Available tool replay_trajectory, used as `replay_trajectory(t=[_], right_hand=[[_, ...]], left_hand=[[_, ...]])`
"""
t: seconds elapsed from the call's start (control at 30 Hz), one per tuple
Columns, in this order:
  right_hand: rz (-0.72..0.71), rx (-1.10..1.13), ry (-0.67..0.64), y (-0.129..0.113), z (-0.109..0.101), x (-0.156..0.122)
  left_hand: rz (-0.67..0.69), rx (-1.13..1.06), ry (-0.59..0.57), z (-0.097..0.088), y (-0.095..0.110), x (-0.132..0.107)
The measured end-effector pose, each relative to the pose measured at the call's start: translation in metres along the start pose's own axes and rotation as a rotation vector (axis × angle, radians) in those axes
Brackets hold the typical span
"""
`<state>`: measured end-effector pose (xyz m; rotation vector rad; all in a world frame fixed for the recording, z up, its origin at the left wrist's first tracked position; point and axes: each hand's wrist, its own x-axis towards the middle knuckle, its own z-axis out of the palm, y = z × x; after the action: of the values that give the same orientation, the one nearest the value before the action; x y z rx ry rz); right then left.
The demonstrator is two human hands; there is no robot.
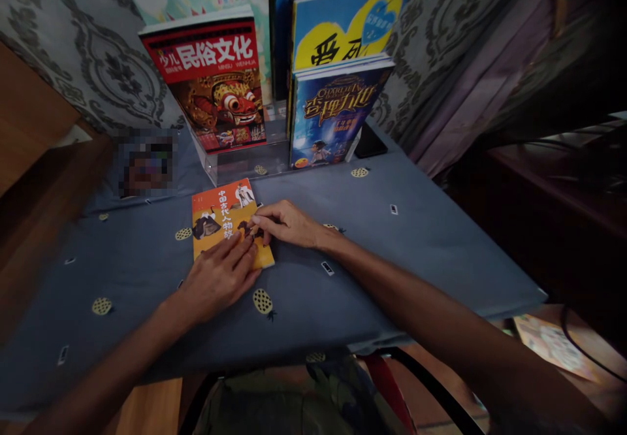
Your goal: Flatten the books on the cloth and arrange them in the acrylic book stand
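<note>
A small orange and yellow book [208,209] with white Chinese lettering and drawn figures lies closed on the cloth-covered table. My left hand [223,272] rests on its lower part with fingers laid flat, covering some of the cover. From the right, my right hand [287,223] reaches over the book's right edge. Its thumb and forefinger come together in a pinch close to my left fingertips. Whatever they may hold is too small to make out.
Behind the book, a clear stand [245,164] holds a red book [215,82] and a blue book [337,112], with taller books at the back. A dark flat object [371,141] lies right of the stand. The blue tablecloth [441,252] has pineapple prints. A blurred patch [147,164] sits at left.
</note>
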<state>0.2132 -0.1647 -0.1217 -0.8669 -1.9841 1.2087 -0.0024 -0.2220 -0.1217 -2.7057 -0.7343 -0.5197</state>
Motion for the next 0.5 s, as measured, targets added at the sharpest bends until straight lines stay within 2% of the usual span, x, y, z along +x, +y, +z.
replay_trajectory(t=[0.3,0.5], right_hand=[[0.011,-0.013,-0.008,0.001,-0.002,-0.001],[0.006,-0.097,0.002,-0.002,-0.001,0.0]], left_hand=[[0.068,-0.07,-0.019,-0.007,0.001,-0.004],[0.005,-0.196,-0.108,-0.005,-0.023,0.01]])
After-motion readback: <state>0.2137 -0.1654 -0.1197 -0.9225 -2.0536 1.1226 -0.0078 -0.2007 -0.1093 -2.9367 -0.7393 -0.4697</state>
